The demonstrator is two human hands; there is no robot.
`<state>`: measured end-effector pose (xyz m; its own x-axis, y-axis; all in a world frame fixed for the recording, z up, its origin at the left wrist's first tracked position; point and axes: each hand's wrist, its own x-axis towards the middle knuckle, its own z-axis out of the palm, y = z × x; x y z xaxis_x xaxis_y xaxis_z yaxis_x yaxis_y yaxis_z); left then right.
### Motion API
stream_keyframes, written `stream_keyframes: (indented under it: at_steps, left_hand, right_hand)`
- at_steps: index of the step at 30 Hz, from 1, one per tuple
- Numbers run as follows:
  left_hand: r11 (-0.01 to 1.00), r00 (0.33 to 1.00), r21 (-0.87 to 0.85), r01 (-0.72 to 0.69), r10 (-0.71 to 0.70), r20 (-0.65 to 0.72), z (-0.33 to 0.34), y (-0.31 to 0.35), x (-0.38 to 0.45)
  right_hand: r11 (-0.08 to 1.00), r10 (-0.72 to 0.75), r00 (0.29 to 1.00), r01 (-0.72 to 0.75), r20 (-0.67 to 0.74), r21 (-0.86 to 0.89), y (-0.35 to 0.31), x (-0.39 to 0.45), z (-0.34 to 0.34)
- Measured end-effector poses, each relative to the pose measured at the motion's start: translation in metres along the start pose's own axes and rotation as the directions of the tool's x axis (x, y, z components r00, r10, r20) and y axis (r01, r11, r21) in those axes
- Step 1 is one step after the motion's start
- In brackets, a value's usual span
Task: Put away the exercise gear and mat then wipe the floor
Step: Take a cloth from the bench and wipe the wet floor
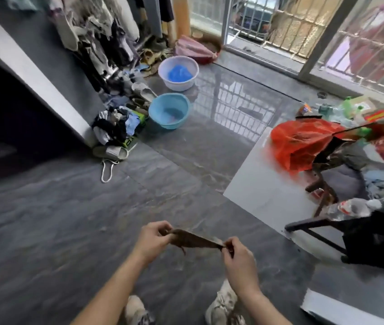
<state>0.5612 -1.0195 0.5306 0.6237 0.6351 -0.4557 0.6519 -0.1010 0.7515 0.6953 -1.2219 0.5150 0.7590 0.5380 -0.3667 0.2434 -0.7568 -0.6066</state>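
A small brown cloth (195,240) is stretched in the air between my two hands, low in the middle of the view. My left hand (153,240) pinches its left end and my right hand (239,256) pinches its right end. Under them lies the grey glossy tiled floor (69,231). My two light shoes (221,303) show at the bottom edge. No exercise gear or mat is visible.
A blue basin (170,110) and a white basin (178,72) stand on the floor ahead, beside a heap of clothes and shoes (118,127). A white cord (107,171) lies nearby. At right a white board (263,181), a red bag (303,141) and a black stool (320,221).
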Motion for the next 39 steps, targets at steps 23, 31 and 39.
stream_keyframes:
  at_steps: [23, 31, 39]
  left_hand:
    - [0.999, 0.997, -0.042, 0.008, -0.011, -0.076, 0.120, -0.206, 0.185]
    - [0.935, 0.856, 0.339, 0.100, -0.254, 0.449, 0.219, -0.386, 0.240]
    - [0.944, 0.973, 0.331, 0.002, -0.079, 0.218, 0.276, -0.499, 0.314]
  right_hand:
    - [0.934, -0.354, 0.930, 0.346, 0.095, 0.094, 0.144, 0.214, 0.159]
    - [0.976, -0.132, 0.649, 0.216, 0.749, -0.015, 0.277, 0.289, 0.314]
    - [0.717, -0.240, 0.755, 0.561, 0.610, -0.412, 0.303, 0.375, 0.460]
